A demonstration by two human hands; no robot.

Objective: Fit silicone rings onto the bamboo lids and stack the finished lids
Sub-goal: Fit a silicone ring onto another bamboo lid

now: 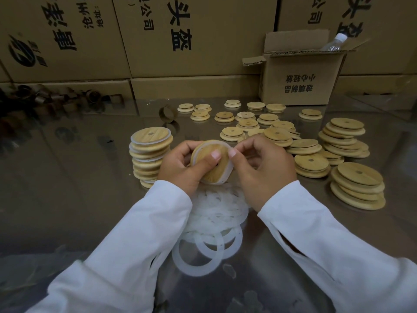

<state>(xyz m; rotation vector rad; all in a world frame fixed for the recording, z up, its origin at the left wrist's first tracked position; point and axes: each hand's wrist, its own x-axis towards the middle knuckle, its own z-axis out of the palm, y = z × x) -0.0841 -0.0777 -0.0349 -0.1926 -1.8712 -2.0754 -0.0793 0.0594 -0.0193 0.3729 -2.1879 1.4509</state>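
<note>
My left hand (180, 168) grips a round bamboo lid (214, 171) tilted on edge above the table, thumb pressed on its face. A white silicone ring (228, 168) sits partly around the lid's rim. My right hand (264, 168) pinches that ring at the lid's upper right edge. To the left stands a tall stack of lids with white rings (150, 154). A heap of loose silicone rings (214, 218) lies on the table under my wrists. Bare bamboo lids (311, 162) lie scattered and piled to the right and behind.
The table is shiny metal (67, 177). An open cardboard box (302, 82) with a plastic bottle (334, 42) stands at the back right. Large printed cartons (180, 41) wall the back. Brown cardboard rolls (45, 100) lie at the back left, one (168, 112) nearer the middle.
</note>
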